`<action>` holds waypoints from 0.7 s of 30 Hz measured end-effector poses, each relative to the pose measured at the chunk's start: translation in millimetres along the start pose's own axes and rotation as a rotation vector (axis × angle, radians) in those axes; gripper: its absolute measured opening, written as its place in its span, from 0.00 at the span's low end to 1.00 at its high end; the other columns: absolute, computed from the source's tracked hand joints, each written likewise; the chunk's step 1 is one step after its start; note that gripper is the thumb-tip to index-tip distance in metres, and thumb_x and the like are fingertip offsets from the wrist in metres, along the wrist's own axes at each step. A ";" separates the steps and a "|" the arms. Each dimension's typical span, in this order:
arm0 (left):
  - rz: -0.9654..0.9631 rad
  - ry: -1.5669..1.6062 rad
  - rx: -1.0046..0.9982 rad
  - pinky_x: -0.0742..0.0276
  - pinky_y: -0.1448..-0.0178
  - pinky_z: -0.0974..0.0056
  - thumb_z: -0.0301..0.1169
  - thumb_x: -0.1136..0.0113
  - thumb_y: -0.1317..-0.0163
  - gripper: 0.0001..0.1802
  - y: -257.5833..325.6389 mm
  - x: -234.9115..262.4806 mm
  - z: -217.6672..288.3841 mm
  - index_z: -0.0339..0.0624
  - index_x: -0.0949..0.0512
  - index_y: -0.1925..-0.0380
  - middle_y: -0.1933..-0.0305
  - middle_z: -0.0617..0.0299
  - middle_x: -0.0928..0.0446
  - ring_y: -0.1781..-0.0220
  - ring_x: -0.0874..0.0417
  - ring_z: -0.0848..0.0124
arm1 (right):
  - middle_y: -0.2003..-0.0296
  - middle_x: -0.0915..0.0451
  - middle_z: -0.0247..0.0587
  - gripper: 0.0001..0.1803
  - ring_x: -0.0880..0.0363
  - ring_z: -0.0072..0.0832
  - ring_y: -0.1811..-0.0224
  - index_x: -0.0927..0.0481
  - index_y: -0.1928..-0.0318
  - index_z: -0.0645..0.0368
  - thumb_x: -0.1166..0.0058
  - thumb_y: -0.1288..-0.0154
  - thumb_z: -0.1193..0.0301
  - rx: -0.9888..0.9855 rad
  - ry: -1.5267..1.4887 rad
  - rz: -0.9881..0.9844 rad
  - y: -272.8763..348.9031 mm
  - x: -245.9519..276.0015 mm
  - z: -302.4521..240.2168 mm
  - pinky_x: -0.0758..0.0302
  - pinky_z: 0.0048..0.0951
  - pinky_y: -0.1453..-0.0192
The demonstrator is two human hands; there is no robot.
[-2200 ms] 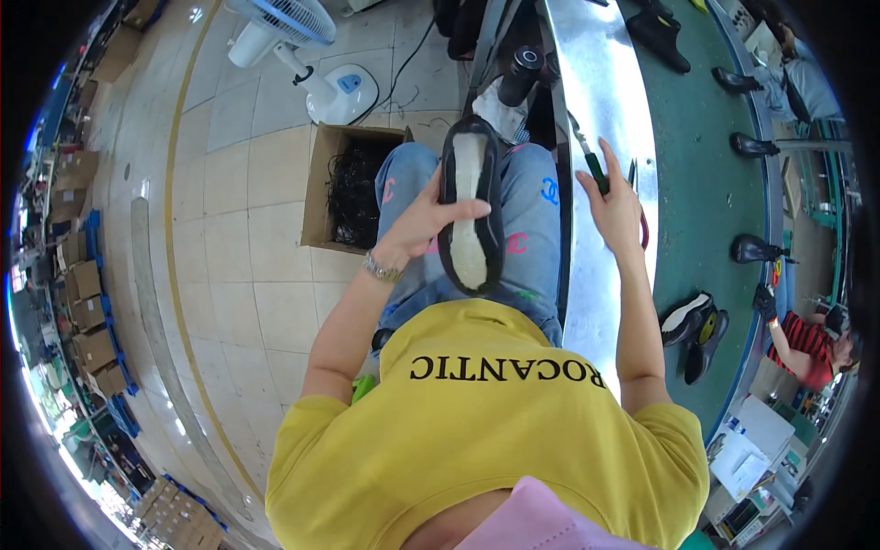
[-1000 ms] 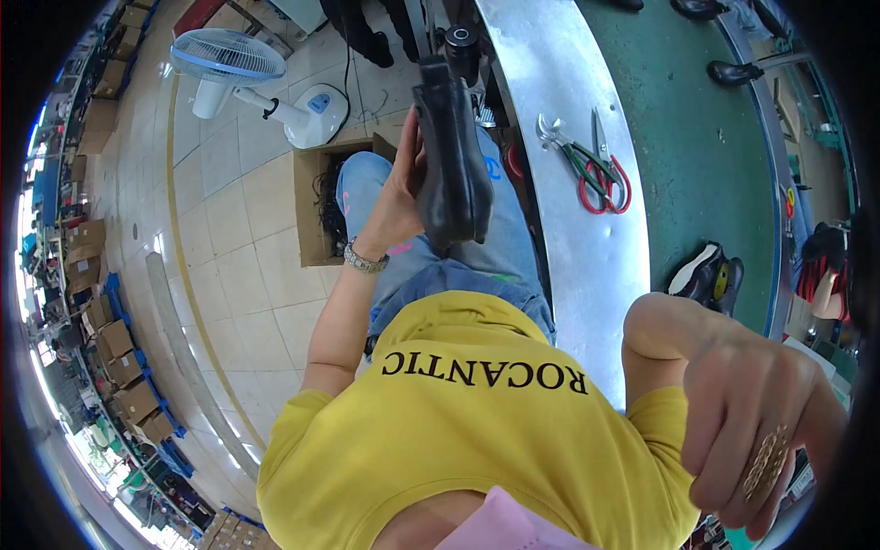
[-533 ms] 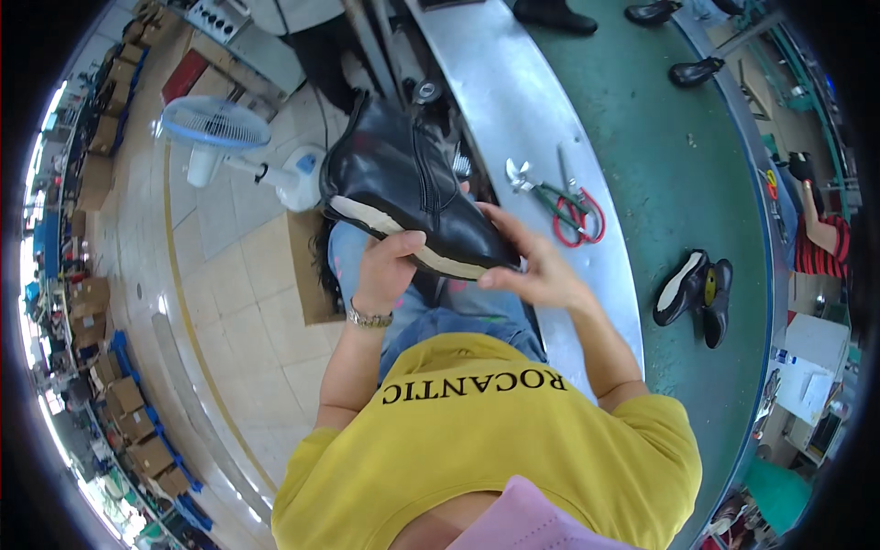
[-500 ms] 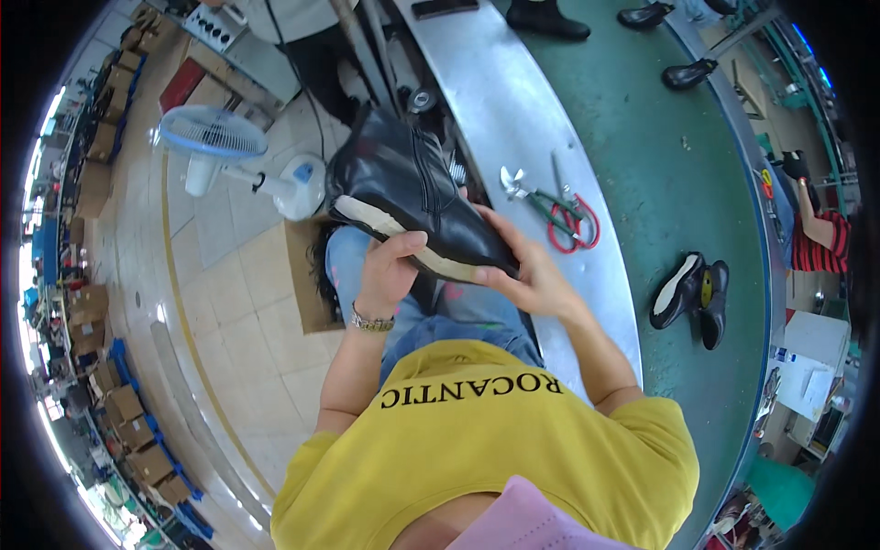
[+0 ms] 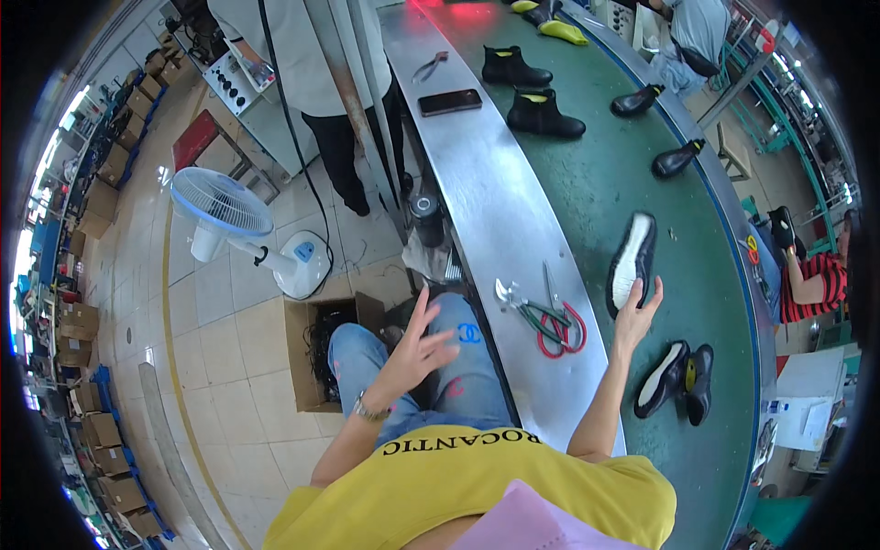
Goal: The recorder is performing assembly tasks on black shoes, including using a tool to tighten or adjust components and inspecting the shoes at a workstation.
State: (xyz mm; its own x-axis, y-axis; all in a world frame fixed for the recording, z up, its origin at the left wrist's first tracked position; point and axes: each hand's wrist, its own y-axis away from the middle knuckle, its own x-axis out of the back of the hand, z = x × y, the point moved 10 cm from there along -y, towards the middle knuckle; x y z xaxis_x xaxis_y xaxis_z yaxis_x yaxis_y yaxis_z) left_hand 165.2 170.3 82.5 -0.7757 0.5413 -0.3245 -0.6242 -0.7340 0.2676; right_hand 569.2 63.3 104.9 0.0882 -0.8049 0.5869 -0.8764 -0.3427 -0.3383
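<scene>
Boot (image 5: 634,257), black with a white sole, is over or on the green tabletop (image 5: 596,179), nearer its left edge than its right, sole turned toward the left edge; whether its full weight rests there, I cannot tell. The right hand (image 5: 632,321) is at the boot's near end, thumb and forefinger apart, the thumb over the sole; whether they grip it, I cannot tell. The left hand (image 5: 414,362) is above the jeans (image 5: 478,390), fingers spread wide and holding nothing.

A steel strip (image 5: 495,202) runs along the tabletop's left edge. Green-handled cutters (image 5: 532,316) lie on it, overlapping red-handled scissors (image 5: 581,325); a phone (image 5: 449,103) lies toward the far end.

Two more boots (image 5: 662,380) lie side by side near the tabletop's right edge, closer than the first. Two ankle boots (image 5: 545,113) stand upright toward the far end. An open box (image 5: 307,357) stands on the floor (image 5: 247,348), left of the jeans.
</scene>
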 end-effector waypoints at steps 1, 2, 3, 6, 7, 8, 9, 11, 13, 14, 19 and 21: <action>0.024 0.001 0.037 0.31 0.33 0.59 0.29 0.34 0.38 0.56 5.7 7.4 -7.5 0.54 0.68 0.24 0.24 0.39 0.54 0.31 0.31 0.54 | 0.62 0.17 0.56 0.35 0.16 0.39 0.64 0.41 0.29 0.50 0.52 0.30 0.48 0.098 0.136 -0.015 -9.6 -10.3 11.5 0.24 0.38 0.58; 0.067 0.002 0.078 0.30 0.34 0.61 0.28 0.35 0.37 0.54 14.5 17.9 -15.6 0.53 0.65 0.24 0.24 0.40 0.52 0.32 0.30 0.56 | 0.75 0.16 0.46 0.33 0.18 0.32 0.76 0.38 0.30 0.53 0.50 0.29 0.54 -0.107 0.186 -0.317 -8.8 -29.9 6.3 0.24 0.37 0.67; 0.081 -0.002 0.096 0.30 0.35 0.62 0.29 0.36 0.36 0.51 20.5 26.2 -21.7 0.51 0.62 0.24 0.25 0.43 0.49 0.33 0.29 0.58 | 0.79 0.18 0.43 0.30 0.20 0.29 0.79 0.35 0.32 0.55 0.49 0.30 0.57 -0.147 0.068 -0.443 -10.2 -58.6 5.2 0.25 0.34 0.70; 0.099 0.000 0.160 0.29 0.36 0.64 0.33 0.37 0.34 0.44 27.9 41.8 -39.7 0.47 0.53 0.25 0.27 0.49 0.42 0.35 0.26 0.63 | 0.84 0.20 0.37 0.22 0.23 0.22 0.83 0.24 0.40 0.59 0.47 0.31 0.63 0.065 -0.045 -0.632 -24.6 -127.6 -56.1 0.27 0.28 0.73; 0.108 0.011 0.172 0.29 0.36 0.64 0.33 0.38 0.34 0.42 27.8 46.3 -43.6 0.45 0.51 0.25 0.28 0.50 0.40 0.35 0.26 0.63 | 0.83 0.20 0.37 0.22 0.22 0.24 0.81 0.22 0.43 0.59 0.46 0.32 0.63 0.206 -0.005 -0.643 -36.1 -156.9 -81.0 0.26 0.30 0.70; 0.127 0.017 0.185 0.30 0.36 0.65 0.34 0.38 0.34 0.41 28.6 49.7 -45.5 0.44 0.48 0.26 0.29 0.51 0.38 0.35 0.26 0.64 | 0.81 0.20 0.38 0.21 0.20 0.25 0.78 0.21 0.45 0.60 0.46 0.33 0.62 0.269 -0.016 -0.627 -45.1 -183.6 -113.8 0.26 0.31 0.67; 0.153 0.025 0.192 0.30 0.35 0.64 0.32 0.39 0.33 0.37 26.9 52.0 -44.9 0.42 0.43 0.28 0.31 0.54 0.35 0.35 0.26 0.64 | 0.77 0.17 0.40 0.20 0.19 0.27 0.76 0.21 0.45 0.61 0.46 0.33 0.62 0.318 -0.143 -0.609 -61.8 -222.3 -127.3 0.25 0.31 0.65; 0.179 0.044 0.199 0.30 0.35 0.65 0.31 0.40 0.32 0.35 26.6 58.8 -44.4 0.41 0.42 0.29 0.32 0.54 0.33 0.36 0.25 0.65 | 0.58 0.16 0.48 0.26 0.15 0.33 0.66 0.25 0.40 0.61 0.44 0.35 0.61 0.351 -0.260 -0.610 -84.5 -295.3 -167.6 0.23 0.33 0.55; 0.193 0.046 0.203 0.30 0.35 0.65 0.30 0.41 0.32 0.33 23.5 65.4 -39.9 0.41 0.40 0.29 0.33 0.54 0.32 0.37 0.25 0.65 | 0.42 0.27 0.62 0.33 0.22 0.45 0.45 0.31 0.38 0.69 0.41 0.38 0.62 0.450 -0.251 -0.519 -127.6 -368.7 -184.1 0.29 0.38 0.39; 0.229 0.045 0.207 0.31 0.35 0.65 0.29 0.42 0.32 0.32 29.0 71.3 -37.8 0.41 0.39 0.30 0.33 0.54 0.31 0.37 0.25 0.66 | 0.38 0.31 0.63 0.36 0.28 0.49 0.38 0.34 0.37 0.71 0.40 0.39 0.62 0.459 -0.206 -0.527 -128.3 -393.2 -204.1 0.32 0.38 0.34; 0.369 0.070 0.170 0.30 0.36 0.63 0.28 0.43 0.32 0.29 58.1 100.8 -29.6 0.40 0.36 0.32 0.35 0.54 0.29 0.39 0.23 0.65 | 0.41 0.29 0.62 0.37 0.30 0.53 0.38 0.31 0.38 0.66 0.38 0.44 0.58 0.537 -0.018 -0.457 -137.0 -459.1 -219.3 0.31 0.43 0.35; 0.404 0.060 0.152 0.30 0.36 0.63 0.28 0.43 0.31 0.28 64.7 111.4 -26.4 0.40 0.36 0.32 0.36 0.54 0.29 0.39 0.23 0.64 | 0.53 0.21 0.55 0.23 0.22 0.50 0.48 0.22 0.49 0.60 0.39 0.41 0.60 0.427 -0.037 -0.475 -140.4 -457.0 -197.2 0.26 0.45 0.46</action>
State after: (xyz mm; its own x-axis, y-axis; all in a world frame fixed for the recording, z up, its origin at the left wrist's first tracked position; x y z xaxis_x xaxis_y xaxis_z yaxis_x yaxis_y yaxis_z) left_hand 40.9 172.4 39.7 -0.9566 0.1949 -0.2168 -0.2815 -0.8108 0.5132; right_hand 558.5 574.8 29.3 0.4436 -0.5310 0.7220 -0.4726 -0.8231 -0.3149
